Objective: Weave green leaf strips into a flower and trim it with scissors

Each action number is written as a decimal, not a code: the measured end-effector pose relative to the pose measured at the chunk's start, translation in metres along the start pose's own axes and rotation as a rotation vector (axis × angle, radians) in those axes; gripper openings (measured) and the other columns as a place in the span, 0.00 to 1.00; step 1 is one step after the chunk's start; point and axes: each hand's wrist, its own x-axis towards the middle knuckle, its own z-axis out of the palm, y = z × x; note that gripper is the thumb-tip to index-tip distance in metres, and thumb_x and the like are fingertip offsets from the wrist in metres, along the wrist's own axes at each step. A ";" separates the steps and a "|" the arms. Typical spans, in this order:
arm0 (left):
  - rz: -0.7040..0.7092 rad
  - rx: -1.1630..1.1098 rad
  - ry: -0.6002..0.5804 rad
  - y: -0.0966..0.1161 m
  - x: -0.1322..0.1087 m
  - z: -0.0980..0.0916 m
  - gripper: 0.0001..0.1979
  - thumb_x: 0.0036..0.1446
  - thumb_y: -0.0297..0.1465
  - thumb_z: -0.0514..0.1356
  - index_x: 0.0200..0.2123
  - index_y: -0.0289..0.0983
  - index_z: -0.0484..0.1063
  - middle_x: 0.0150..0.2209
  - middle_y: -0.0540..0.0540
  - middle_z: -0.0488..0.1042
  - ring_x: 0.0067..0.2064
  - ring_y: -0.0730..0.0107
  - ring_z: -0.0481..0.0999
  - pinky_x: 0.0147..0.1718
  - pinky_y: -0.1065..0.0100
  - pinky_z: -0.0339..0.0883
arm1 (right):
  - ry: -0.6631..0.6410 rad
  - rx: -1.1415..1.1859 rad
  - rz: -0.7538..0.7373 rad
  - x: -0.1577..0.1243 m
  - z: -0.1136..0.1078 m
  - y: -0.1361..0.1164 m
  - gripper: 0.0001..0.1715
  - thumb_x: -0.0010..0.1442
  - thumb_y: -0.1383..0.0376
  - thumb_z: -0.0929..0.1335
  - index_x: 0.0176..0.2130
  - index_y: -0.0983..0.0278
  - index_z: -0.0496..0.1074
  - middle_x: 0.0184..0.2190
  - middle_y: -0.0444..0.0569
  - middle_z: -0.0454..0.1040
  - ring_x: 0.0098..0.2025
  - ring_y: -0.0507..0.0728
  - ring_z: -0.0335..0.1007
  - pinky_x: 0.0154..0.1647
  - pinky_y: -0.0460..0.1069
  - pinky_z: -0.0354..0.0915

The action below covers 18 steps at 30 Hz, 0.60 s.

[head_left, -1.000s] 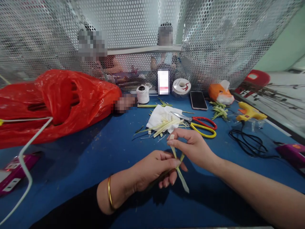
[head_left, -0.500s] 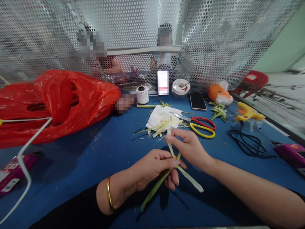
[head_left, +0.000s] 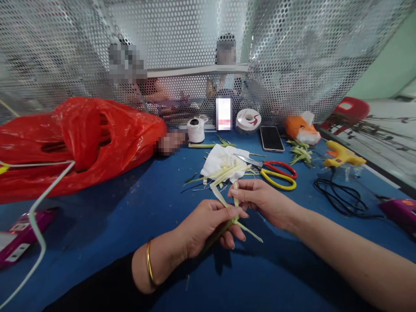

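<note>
Pale green leaf strips (head_left: 249,232) cross between my hands, just above the blue table. My left hand (head_left: 208,223) is closed on their crossing, thumb on top, with a gold bangle at the wrist. One strip end sticks up free to the upper left, another points to the lower right. Fingertips of my right hand (head_left: 264,201) pinch an upright strip (head_left: 235,199) of the same leaf. Beyond the hands, cut leaf strips (head_left: 227,173) lie on a white tissue (head_left: 212,161). Scissors (head_left: 258,164) with one red and one yellow handle rest partly over it.
At left lie a red plastic bag (head_left: 130,147), a white cable (head_left: 35,229) and a purple power strip (head_left: 35,225). Along the back stand a thread spool (head_left: 196,133), lit phone (head_left: 224,113) and ribbon roll (head_left: 248,123). A yellow glue gun (head_left: 346,156) lies right. People sit behind perforated metal.
My right hand has let go of one strip, now free at upper left, and pinches another. The lower right end shows shorter; the green end below my left hand is mostly hidden.
</note>
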 end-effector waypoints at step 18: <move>0.005 0.153 -0.093 0.004 -0.006 0.004 0.13 0.52 0.38 0.64 0.28 0.32 0.73 0.20 0.45 0.76 0.19 0.72 0.74 0.22 0.72 0.67 | 0.220 0.038 -0.192 0.007 0.008 0.012 0.18 0.46 0.58 0.74 0.20 0.65 0.66 0.17 0.38 0.62 0.21 0.47 0.55 0.23 0.45 0.54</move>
